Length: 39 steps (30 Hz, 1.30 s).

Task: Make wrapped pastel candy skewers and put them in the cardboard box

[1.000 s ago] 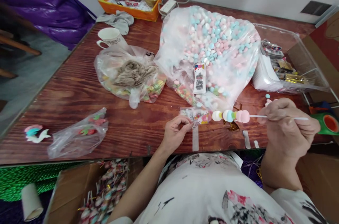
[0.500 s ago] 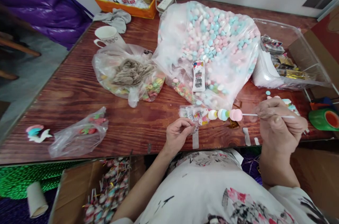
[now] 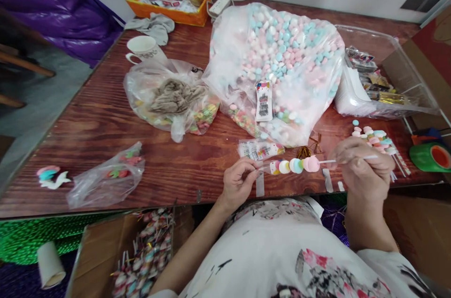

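Note:
My right hand (image 3: 364,169) grips the white stick of a marshmallow skewer (image 3: 297,165), which lies level and points left. White, yellow, blue and pink pieces are threaded on it. My left hand (image 3: 241,183) is closed in a pinch on a small clear printed bag (image 3: 273,167). The bag meets the skewer's left tip; how far it covers the sweets I cannot tell. Just behind lie more flat printed bags (image 3: 259,149) and gold twist ties (image 3: 303,152). Several finished skewers (image 3: 378,141) rest to the right of my right hand.
A large bag of pastel marshmallows (image 3: 278,49) fills the back middle. Left of it sit a bag of gummies (image 3: 204,117) and a mug (image 3: 143,49). A clear bin (image 3: 391,37) and green tape (image 3: 428,157) stand right. Below the table edge is a box of wrapped skewers (image 3: 141,255).
My right hand has moved left and slightly down with the skewer, bringing its tip to the bag at my left fingers. My left hand has barely moved.

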Motion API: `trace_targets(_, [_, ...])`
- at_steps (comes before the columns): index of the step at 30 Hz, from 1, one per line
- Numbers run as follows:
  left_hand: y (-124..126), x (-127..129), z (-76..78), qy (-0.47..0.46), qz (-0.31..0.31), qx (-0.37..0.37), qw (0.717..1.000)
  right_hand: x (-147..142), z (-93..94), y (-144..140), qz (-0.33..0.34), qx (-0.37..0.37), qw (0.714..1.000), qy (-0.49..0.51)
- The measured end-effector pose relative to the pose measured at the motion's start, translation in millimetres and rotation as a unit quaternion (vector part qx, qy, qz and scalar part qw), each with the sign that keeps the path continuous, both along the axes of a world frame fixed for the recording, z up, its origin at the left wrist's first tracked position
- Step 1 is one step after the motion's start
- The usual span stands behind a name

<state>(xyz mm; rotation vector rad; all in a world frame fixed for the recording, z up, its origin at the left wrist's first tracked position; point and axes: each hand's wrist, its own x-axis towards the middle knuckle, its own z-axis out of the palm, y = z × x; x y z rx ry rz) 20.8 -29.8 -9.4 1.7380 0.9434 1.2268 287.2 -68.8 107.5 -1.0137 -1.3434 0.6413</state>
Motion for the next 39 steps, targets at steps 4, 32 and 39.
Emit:
trace_targets(4, [-1, 0, 1.9, 0.023, -0.039, 0.095, 0.994, -2, -11.7, 17, -0.033, 0.008, 0.99, 0.138])
trace_targets(32, [2, 16, 15.7, -0.064, 0.05, -0.065, 0.995, -18, -17.1, 3, 0.147, 0.044, 0.934, -0.324])
trace_targets(39, [2, 20, 40.5, -0.068, 0.007, -0.021, 0.997, -36, -21.1, 19, 0.113, 0.077, 0.928, -0.346])
